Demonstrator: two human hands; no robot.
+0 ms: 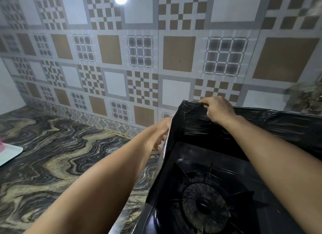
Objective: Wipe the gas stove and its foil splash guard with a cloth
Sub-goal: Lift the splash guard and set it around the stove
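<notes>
The gas stove (205,190) sits at the lower right on a countertop (52,155) of swirled black, grey and tan stone, its glossy black top sunk like a shallow tray around a round ribbed burner (205,207) with dark pan-support prongs over it. Around the stove's left and back sides stands the foil splash guard (195,124), a thin upright sheet that looks black and creased on the inner face, with a silvery edge showing along its left fold. The right hand (217,109) is at the guard's top rim near the corner, fingers curled over the edge and pinching it. The left hand (162,132) lies against the outer side of the guard's left panel; its fingers are mostly hidden behind the sheet, so whether they grip anything cannot be told. No cloth can be made out in either hand. Behind rises a tiled wall (122,59) with glossy squares, checks and grids in brown, white and grey, a lamp glare near its top. A white and pink object (8,154) pokes in at the left edge, well apart from the stove, with a broad stretch of bare stone between
</notes>
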